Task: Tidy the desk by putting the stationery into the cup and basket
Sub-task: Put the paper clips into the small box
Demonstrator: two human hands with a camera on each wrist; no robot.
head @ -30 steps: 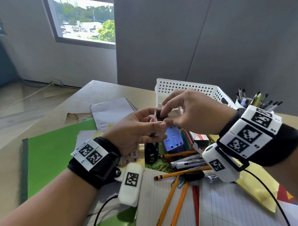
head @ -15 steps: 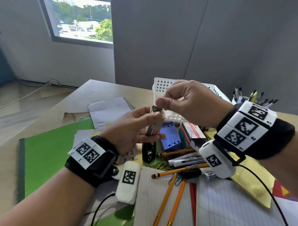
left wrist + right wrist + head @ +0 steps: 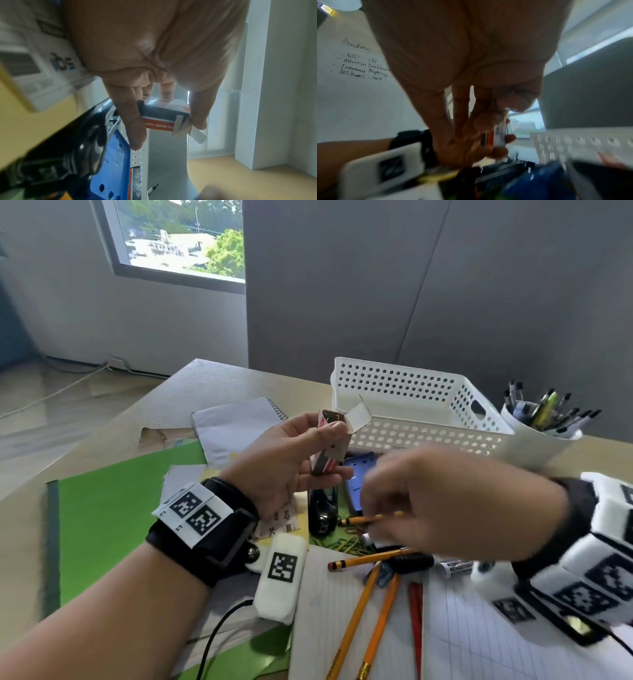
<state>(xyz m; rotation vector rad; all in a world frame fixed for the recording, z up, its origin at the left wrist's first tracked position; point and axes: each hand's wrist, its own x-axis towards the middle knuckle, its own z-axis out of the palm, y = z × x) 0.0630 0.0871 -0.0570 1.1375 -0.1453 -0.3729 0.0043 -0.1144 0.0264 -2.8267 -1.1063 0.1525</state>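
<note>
Stationery lay heaped across the wooden table [image 3: 219, 378] in the lower half of the head view: yellow pencils [image 3: 356, 621], white markers [image 3: 455, 566], loose coloured paper clips [image 3: 349, 542], a black stapler [image 3: 322, 513] and a blue plastic case [image 3: 358, 479]. At the frame's centre the left hand [image 3: 291, 463] held a small red, black and white cardboard box [image 3: 330, 451] upright above the pile, thumb on its near face and fingers [image 3: 135, 125] curled round the far side; its top flap stood open with a gold clip showing inside. The right hand [image 3: 455, 501], blurred, hovered low at centre right over the pencils and markers, fingers bent downward; whether it grasped anything could not be told. Behind the box, upper centre right, stood the white perforated plastic basket [image 3: 411, 392], and just beside it at the right edge the white cup [image 3: 537, 443] already full of pens. A green folder [image 3: 113, 508] and a spiral notebook [image 3: 236, 422] lay to the left.
</note>
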